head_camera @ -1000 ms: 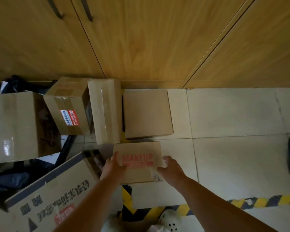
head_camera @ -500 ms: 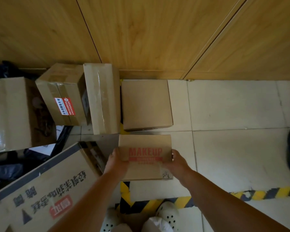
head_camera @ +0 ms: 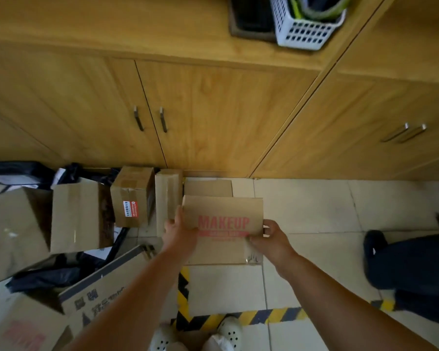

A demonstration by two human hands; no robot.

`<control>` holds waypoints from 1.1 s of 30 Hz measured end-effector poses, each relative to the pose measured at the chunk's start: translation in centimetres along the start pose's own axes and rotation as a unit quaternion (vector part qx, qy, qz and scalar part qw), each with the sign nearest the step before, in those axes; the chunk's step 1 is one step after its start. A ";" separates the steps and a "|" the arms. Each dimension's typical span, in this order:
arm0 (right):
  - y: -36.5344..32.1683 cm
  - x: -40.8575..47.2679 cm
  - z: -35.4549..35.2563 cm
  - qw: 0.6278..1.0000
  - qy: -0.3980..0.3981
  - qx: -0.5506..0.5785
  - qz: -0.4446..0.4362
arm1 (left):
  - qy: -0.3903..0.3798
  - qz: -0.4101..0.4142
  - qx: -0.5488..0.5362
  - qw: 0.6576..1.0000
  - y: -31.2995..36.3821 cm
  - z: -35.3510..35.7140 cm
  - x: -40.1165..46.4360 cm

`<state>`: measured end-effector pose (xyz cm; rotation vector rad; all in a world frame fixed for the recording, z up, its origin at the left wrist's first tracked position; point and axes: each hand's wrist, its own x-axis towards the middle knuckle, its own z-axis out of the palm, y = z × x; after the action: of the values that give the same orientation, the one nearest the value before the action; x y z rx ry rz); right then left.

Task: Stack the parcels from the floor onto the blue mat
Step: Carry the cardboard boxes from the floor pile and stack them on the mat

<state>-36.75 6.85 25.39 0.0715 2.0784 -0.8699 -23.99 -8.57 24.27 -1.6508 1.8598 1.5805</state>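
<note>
Up comes the MAKEUP parcel [head_camera: 222, 228] off the floor [head_camera: 302, 214] | left hand [head_camera: 179, 234] and right hand [head_camera: 273, 239] gripping its sides | blue mat unseen | other parcels [head_camera: 131, 196] remain by the cabinet [head_camera: 213, 117].

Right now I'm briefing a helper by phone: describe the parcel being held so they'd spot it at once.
Look at the tiled floor below the wooden cabinets. In front of the boxes along the cabinet base, the left hand and right hand hold a flat cardboard parcel. Only it carries the pink word MAKEUP.

Left hand [head_camera: 179, 230] and right hand [head_camera: 269, 239] grip, arms outstretched.
</note>
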 end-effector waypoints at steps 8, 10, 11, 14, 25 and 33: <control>-12.7 -13.2 -5.3 0.996 -0.037 0.065 -0.043 | 0.057 0.073 -0.040 0.995 9.6 -11.2 -11.8; -15.0 -16.4 -6.2 0.995 -0.037 0.078 -0.039 | 0.059 0.084 -0.095 0.990 11.2 -13.6 -14.8; -16.1 -17.9 -6.6 0.994 -0.037 0.095 -0.035 | 0.056 0.089 -0.135 0.985 11.8 -14.7 -16.1; -18.5 -22.0 -7.4 0.987 -0.050 0.149 -0.022 | 0.054 0.102 -0.231 0.966 13.2 -17.6 -20.2; -21.0 -28.8 -8.3 0.979 -0.019 0.190 -0.072 | 0.038 0.186 -0.168 0.967 13.6 -23.6 -26.9; -21.4 -31.3 -9.3 0.970 -0.066 0.221 -0.073 | 0.023 0.238 -0.117 0.964 13.4 -24.0 -31.0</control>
<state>-30.91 4.19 63.89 0.0975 1.7508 -1.3809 -12.26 -11.31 63.93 -1.3955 2.2980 2.0289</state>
